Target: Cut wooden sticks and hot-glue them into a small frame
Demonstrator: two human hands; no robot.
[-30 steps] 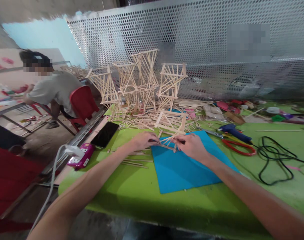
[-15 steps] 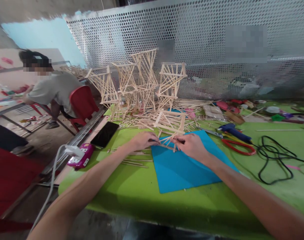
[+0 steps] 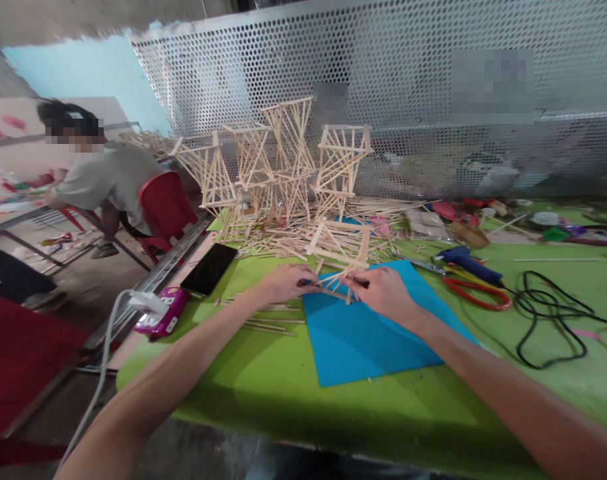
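Observation:
Between my hands, a small wooden stick frame [image 3: 339, 248] stands tilted at the upper edge of a blue sheet [image 3: 373, 340]. My left hand [image 3: 292, 283] is closed, its fingertips pinching the left end of a thin wooden stick [image 3: 328, 281] low on the frame. My right hand [image 3: 380, 290] is closed too, thumb and finger pinched at the stick's other end, by the frame's lower right corner. Behind them lies a heap of loose wooden sticks [image 3: 278, 243]. Left of the sheet, several more sticks [image 3: 270, 325] lie side by side.
Finished-looking stick towers [image 3: 288, 147] stand at the back, before a perforated metal panel [image 3: 408, 73]. Scissors [image 3: 476, 295], a blue glue gun [image 3: 468, 263] and a black cord [image 3: 548, 320] lie right. A phone [image 3: 209, 269] and purple power strip [image 3: 166, 312] lie left. A person [image 3: 110, 173] sits beyond.
Hardly anything differs. Both hands keep their pinch on the stick at the frame, with only tiny finger shifts.

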